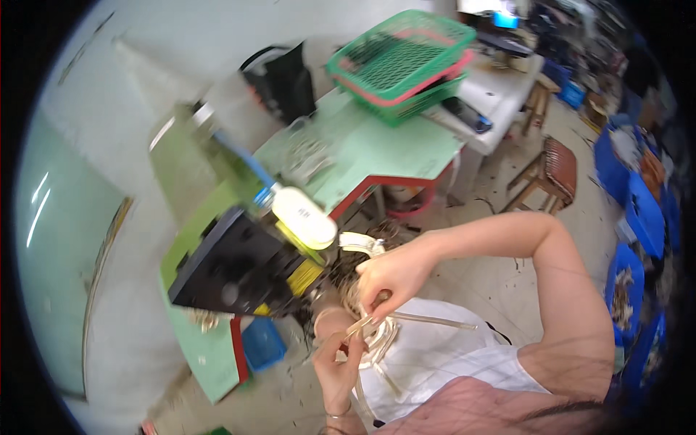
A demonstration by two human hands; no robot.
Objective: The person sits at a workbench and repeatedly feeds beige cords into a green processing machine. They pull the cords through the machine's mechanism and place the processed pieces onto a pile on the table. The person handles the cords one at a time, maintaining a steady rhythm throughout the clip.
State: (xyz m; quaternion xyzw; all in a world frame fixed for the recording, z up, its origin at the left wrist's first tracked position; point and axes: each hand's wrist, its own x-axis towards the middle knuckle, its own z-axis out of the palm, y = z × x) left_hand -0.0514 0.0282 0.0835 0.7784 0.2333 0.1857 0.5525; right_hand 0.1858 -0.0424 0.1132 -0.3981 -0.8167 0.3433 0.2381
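Note:
A narrow cream-coloured strap (438, 320) runs between my two hands, its free end reaching right over the white garment on my lap. My left hand (338, 362), with a thin bracelet at the wrist, pinches it low in the middle of the view. Just above, my right hand (399, 275) grips the same strap with thumb and fingers, bent downward at the wrist. Beneath the hands, a coiled bundle of similar pale straps (388, 342) lies on my lap. Beyond my right knuckles sits a curved cream strip (355, 242). What the fingertips cover is hidden.
Left of my hands stands a black machine (235, 272) with a lit white lamp (304, 217) over it. Green tables (384, 152) with red edges surround it; stacked green and pink baskets (402, 54) rest at the back. A stool (554, 170) and blue bins (645, 214) are at right.

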